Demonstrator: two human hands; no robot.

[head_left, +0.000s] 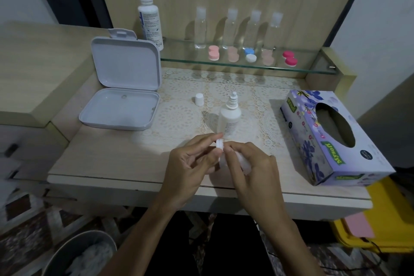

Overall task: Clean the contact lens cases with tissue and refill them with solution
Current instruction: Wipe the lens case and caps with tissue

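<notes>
Both hands meet over the near edge of the table point(107, 163), just this side of the open solution bottle point(229, 116). Left hand point(190, 163) pinches a white case point(220, 152) between thumb and forefinger; right hand point(251, 163) has fingers curled on the same case. Case mostly hidden; long axis appears to run near-far, unsure. Open room left of hands up to the white box point(121, 105). Tissue box point(331, 136) bounds the right. Loose cap point(199, 99) beyond.

white case point(220, 146) mostly hidden between hands, bin point(74, 253) cut off
</notes>
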